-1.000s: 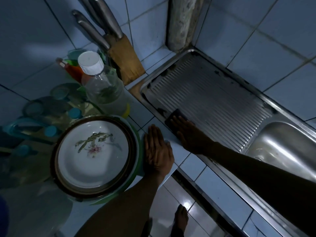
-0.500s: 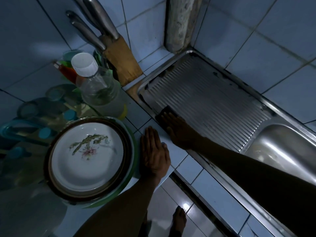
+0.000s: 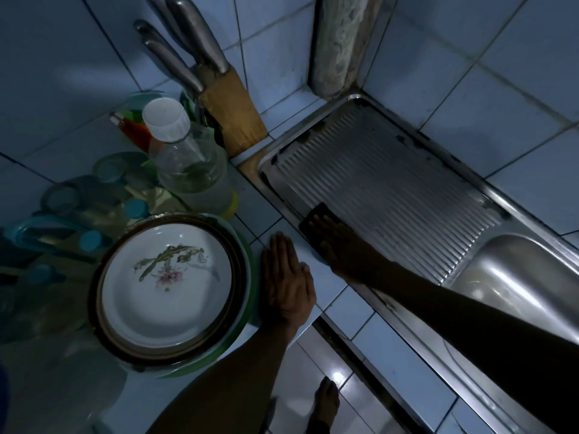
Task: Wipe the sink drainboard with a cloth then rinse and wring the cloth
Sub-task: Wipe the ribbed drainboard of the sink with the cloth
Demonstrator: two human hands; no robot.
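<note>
Drainboard (image 3: 391, 195): a ribbed steel surface, taken here as the landmark; dark stains are seen along its rim.
Cloth (image 3: 316, 216): a dark pad is pressed onto the drainboard's near left edge.
Right hand (image 3: 340, 245): laid flat, fingers spread, on top of the cloth; nothing is gripped, only pressed down.
Left hand (image 3: 286, 280): rested open and flat on the tiled desk (image 3: 347, 311), just left of the drainboard, holding nothing.
Sink basin (image 3: 526, 277): joined to the drainboard's right end.
Stacked plates (image 3: 169, 283): set left of the drainboard, just beside the left hand.
Plastic bottle (image 3: 188, 161): stood behind the plates, white-capped.
Knife block (image 3: 232, 117): placed near the drainboard's far left corner, steel handles pointing up.
Pipe (image 3: 341, 42): run up the wall corner behind the drainboard.
Obstructions: the drainboard's ribbed surface is occupied only by the cloth and hand.
</note>
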